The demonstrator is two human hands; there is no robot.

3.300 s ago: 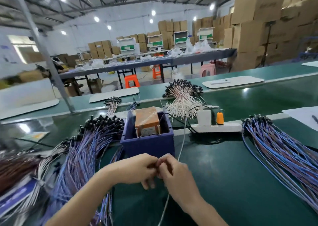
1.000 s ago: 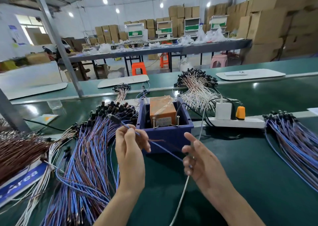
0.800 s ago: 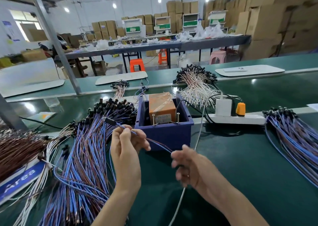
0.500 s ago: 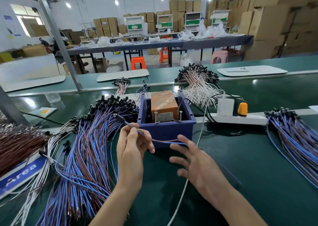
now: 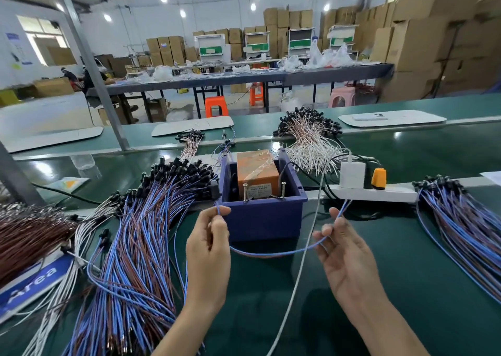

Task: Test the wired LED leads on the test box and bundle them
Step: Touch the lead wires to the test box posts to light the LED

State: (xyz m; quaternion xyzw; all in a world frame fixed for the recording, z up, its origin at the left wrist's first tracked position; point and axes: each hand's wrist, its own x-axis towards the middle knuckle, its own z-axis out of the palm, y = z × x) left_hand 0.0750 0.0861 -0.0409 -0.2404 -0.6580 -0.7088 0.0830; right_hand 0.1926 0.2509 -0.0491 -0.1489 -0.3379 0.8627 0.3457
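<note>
Sagging smoothly, a thin blue lead (image 5: 271, 254) hangs pinched in left hand (image 5: 208, 252) and right hand (image 5: 347, 260).

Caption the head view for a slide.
Left hand and right hand hold one blue lead before the blue test box.

A single lead (image 5: 271, 252), a twisted blue-and-brown pair, hung in a shallow sag just in front of the test box (image 5: 263, 220). Its left end was pinched in the left grip (image 5: 208, 250). Its right end crossed the fingers of the right grip (image 5: 349, 258) and rose free above them; the hold there was unclear. The test box, an open dark blue bin on the green desk (image 5: 406, 260), held a tape-wrapped orange block (image 5: 257, 174) and two upright screws (image 5: 245, 191) by its near wall. A left heap (image 5: 141, 233) of blue-and-brown leads, black caps at the far end, lay beside the box. A right heap (image 5: 461, 225) lay well apart, and pale leads (image 5: 309, 144) lay behind the box.
</note>
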